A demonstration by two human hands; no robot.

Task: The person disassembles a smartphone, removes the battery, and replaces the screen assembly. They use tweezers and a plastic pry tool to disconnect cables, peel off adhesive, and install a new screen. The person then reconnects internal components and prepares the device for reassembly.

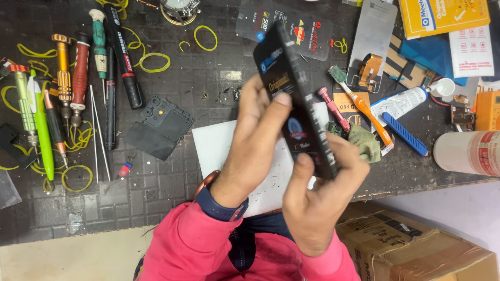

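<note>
Right hand (pixel 317 195), fingers curled round lower end of black flat package (pixel 296 104); left hand (pixel 258 140) pinching its side, tilted edge-up for inspection above worktop (pixel 208 83) front edge, over white sheet (pixel 219 143).

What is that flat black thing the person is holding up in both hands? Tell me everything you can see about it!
The flat black rectangular packet looks like glossy plastic or card, thin and stiff, with small coloured printed badges and light markings along one edge. It is held above the dark workbench, tilted on a slant so its upper end points away from the person. The left hand grips its middle, thumb pressed on the front face, and the right hand pinches its lower end. It looks whole and unbent.
</note>
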